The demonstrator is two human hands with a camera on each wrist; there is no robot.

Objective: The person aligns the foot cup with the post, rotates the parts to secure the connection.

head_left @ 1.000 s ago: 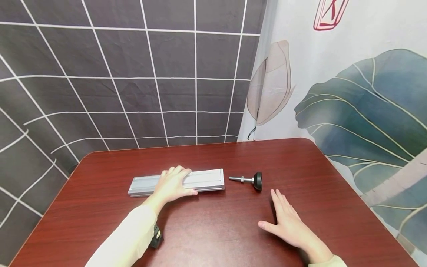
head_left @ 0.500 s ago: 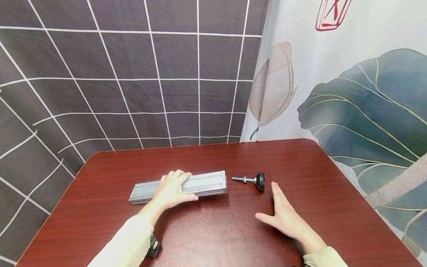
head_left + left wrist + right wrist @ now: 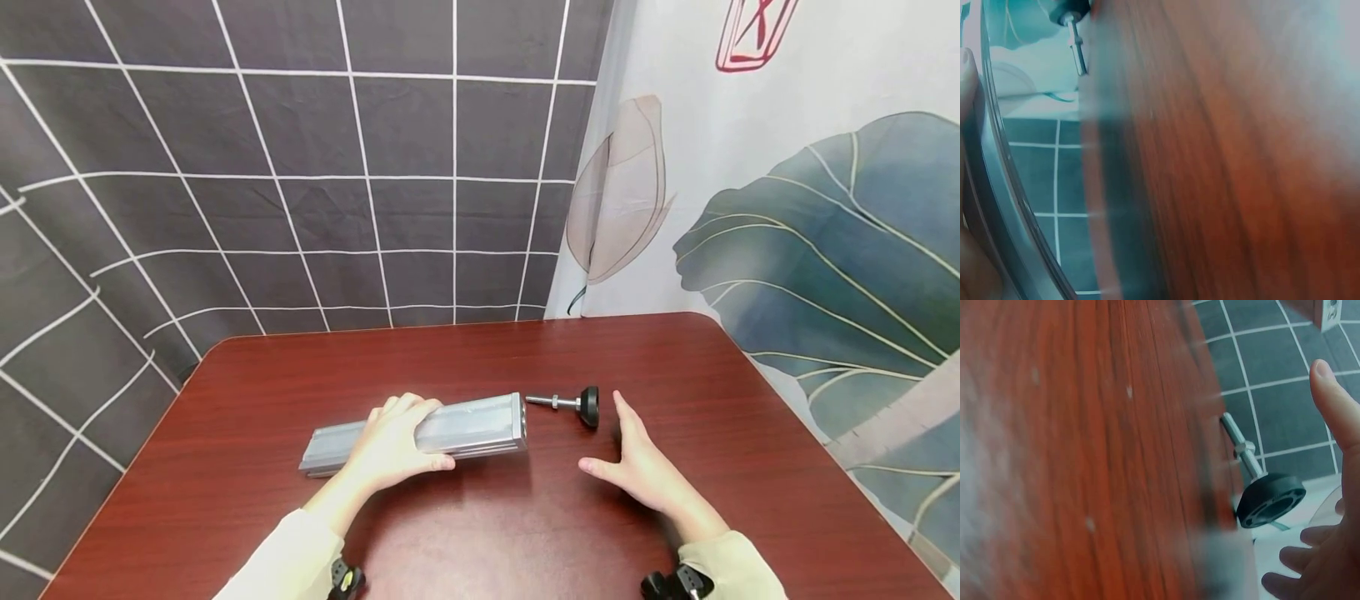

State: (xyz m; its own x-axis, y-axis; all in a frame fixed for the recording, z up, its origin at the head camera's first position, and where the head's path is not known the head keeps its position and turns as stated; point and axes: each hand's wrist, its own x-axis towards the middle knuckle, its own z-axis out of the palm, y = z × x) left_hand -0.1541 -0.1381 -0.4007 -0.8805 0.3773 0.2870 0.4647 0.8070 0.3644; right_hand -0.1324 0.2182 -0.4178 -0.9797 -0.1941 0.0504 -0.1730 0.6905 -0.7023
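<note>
My left hand [image 3: 392,443] grips a silver aluminium profile [image 3: 472,427] from above, thumb along the near side and fingers over the far side. The profile is raised off the table and lies crosswise, its slotted right end tilted slightly up. Just beyond that end, a levelling foot [image 3: 588,407] rests on its side, its threaded stud and nut [image 3: 1244,449] pointing left and its black round base [image 3: 1270,499] to the right. My right hand [image 3: 643,468] hovers near the base, fingers extended and thumb spread, holding nothing. In the left wrist view, the profile [image 3: 1007,181] runs along the left edge.
A reddish-brown wooden table [image 3: 480,533] carries these things. Behind it hangs a dark grey cloth with white grid lines [image 3: 405,208], and to the right a white curtain with leaf prints [image 3: 810,242]. Black wrist cameras [image 3: 678,582] sit at both cuffs.
My left hand has lifted the profile from the table and brought it a little nearer, its right end swinging toward the viewer. My right hand has shifted slightly forward beside the levelling foot, which lies still.
</note>
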